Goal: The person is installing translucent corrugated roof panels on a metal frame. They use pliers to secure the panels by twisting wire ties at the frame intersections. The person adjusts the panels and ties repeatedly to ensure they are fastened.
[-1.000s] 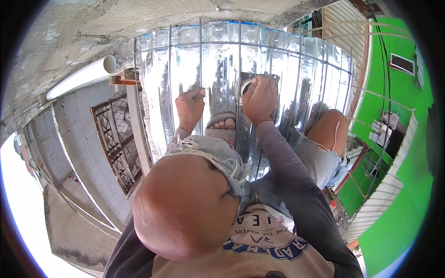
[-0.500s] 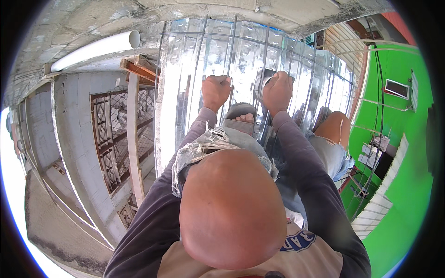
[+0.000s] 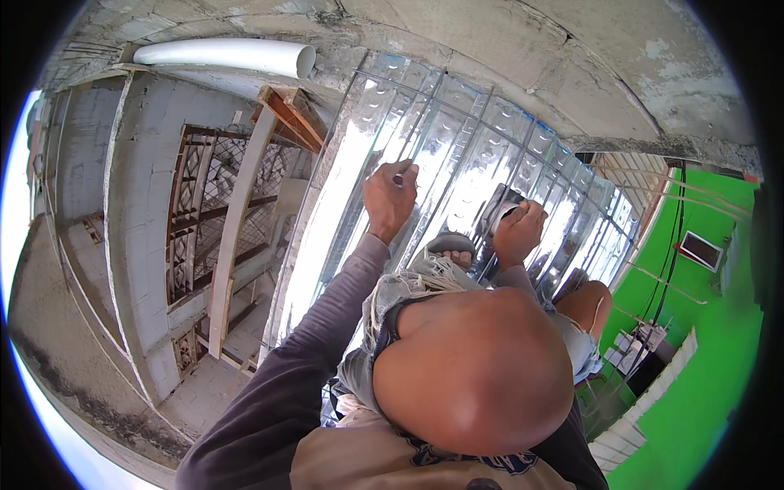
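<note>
My left hand (image 3: 389,200) is closed beside a thin steel bar (image 3: 425,118), its fingers curled with a small gap; anything inside them is hidden. To the right, my right hand (image 3: 520,234) is closed at the edge of a dark, curved piece with a silvery face (image 3: 498,206), whose kind I cannot make out. Both hands are over shiny corrugated metal decking (image 3: 457,155), with a grid of steel bars above it. My sandalled foot (image 3: 454,249) rests on the decking between the hands, and my bent knee (image 3: 474,367) fills the lower middle.
A white pipe (image 3: 224,55) lies on the concrete ledge at the upper left. Left of the decking is a drop, with wooden props (image 3: 237,237) and a metal grille (image 3: 212,212) below. A rough concrete wall (image 3: 523,49) borders the far side; a green wall (image 3: 710,327) and cables lie right.
The view has turned and shifted, so the decking now slants. My left hand has turned a little, its curled fingers showing more; my right hand keeps beside the dark curved piece.
</note>
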